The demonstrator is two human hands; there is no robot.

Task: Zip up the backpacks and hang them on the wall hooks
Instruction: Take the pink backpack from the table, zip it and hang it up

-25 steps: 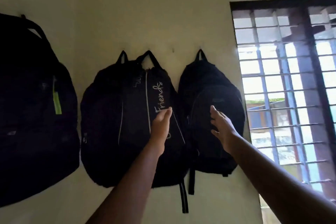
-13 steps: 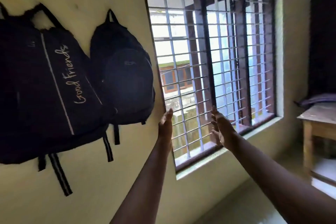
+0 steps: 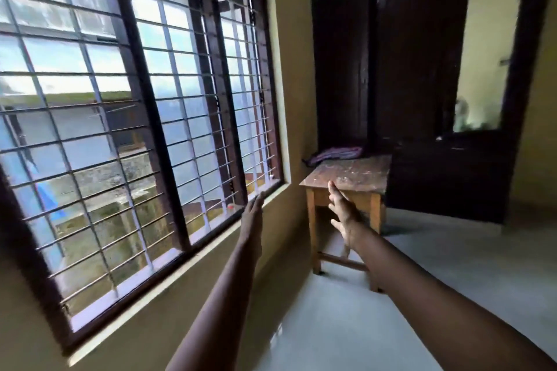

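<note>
Both hands are stretched out ahead of me at about chest height, and both are empty. Left hand (image 3: 252, 214) shows edge-on, fingers straight and together, lined up against the low right corner of the window (image 3: 132, 117). Right hand (image 3: 343, 217) is spread loose, palm turned inward, thumb apart from the fingers, in front of the near left leg of the small table (image 3: 349, 178). Neither touches anything; they hang in the air with a gap between them, roughly as wide as a bag would fill, so I judge they are held ready rather than working.

No backpack is in sight, and no wall hook either, so I cannot say which way any bag points or how its long axis lies. On the table's far left corner a purple cloth (image 3: 337, 153) sits bunched against the dark wardrobe (image 3: 343, 54). Farther right stands a dark door (image 3: 422, 69), with bare floor (image 3: 452, 256) below. If another bag remains, it lies outside this view.
</note>
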